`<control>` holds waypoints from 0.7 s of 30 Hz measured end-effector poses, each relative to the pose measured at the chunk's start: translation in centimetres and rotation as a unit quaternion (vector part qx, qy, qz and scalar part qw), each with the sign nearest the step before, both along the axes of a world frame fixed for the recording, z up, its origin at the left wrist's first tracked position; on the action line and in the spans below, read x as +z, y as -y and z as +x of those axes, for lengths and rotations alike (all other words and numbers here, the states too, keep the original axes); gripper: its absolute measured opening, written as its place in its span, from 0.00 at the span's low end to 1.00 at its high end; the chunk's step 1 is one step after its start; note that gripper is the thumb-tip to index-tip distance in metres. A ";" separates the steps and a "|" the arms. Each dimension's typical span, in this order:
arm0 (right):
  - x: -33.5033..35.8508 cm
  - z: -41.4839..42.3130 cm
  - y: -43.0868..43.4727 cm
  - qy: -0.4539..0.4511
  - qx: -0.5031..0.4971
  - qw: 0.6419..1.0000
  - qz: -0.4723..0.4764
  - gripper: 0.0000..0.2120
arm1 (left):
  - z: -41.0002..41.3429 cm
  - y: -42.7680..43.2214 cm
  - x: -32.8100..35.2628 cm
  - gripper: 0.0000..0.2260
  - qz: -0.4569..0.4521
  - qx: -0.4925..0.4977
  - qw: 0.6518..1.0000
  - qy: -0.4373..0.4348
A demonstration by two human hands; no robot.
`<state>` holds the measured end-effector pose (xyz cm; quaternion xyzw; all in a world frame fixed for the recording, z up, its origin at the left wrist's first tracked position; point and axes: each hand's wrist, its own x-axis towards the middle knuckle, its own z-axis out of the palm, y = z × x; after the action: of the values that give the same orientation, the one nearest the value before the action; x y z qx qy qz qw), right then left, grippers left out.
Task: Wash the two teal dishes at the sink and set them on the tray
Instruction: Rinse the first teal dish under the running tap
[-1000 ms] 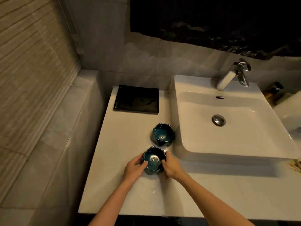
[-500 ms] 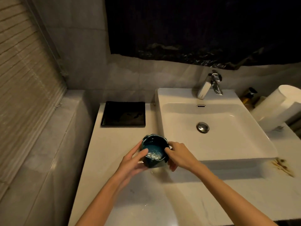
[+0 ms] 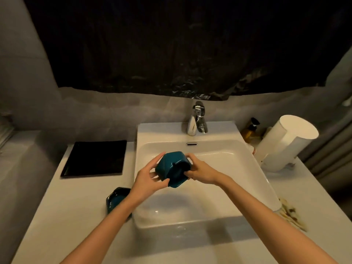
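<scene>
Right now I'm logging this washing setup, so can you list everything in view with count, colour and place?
teal dish held: one, teal, tipped over the sink basin, base toward the camera
teal dish on counter: one, teal, left of the sink, partly behind the left forearm
tray: one, black, back left of the counter
sink: one, white, centre
faucet: one, chrome, behind the basin
pump bottle: one, amber with a dark pump, right of the faucet
white cylinder: one, far right
counter: one, pale
left hand: one, fingers on the held dish
right hand: one, fingers on the held dish
</scene>
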<state>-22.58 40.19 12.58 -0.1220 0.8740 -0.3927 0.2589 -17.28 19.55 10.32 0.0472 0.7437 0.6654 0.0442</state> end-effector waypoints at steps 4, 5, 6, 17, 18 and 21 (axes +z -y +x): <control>-1.9 -1.8 -3.1 -0.062 0.007 0.998 -0.027 0.25 | -1.2 -3.2 -1.1 0.39 -0.131 0.023 0.988 -0.083; -2.4 -2.0 -3.7 -0.079 0.008 0.996 -0.033 0.26 | -1.3 -3.8 -1.5 0.39 -0.181 0.025 0.976 -0.120; -2.6 -2.0 -4.0 -0.097 0.011 0.994 -0.041 0.27 | -1.3 -4.3 -1.9 0.40 -0.229 0.024 0.961 -0.155; -4.1 -3.1 -6.0 -0.219 0.033 0.975 -0.005 0.26 | -2.0 -7.0 -2.6 0.41 -0.336 0.073 0.918 -0.198; -4.0 -3.4 -6.0 -0.210 0.034 0.977 -0.002 0.23 | -2.0 -7.6 -2.2 0.39 -0.277 0.092 0.944 -0.153; -3.3 -4.6 -6.4 -0.189 0.039 0.980 0.050 0.16 | -2.4 -9.0 -1.3 0.35 -0.098 0.144 0.985 -0.004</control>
<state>-27.17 46.54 9.32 -0.2145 0.9203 -0.3079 0.1100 -19.66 28.52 9.05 -0.0625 0.8044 0.5886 -0.0506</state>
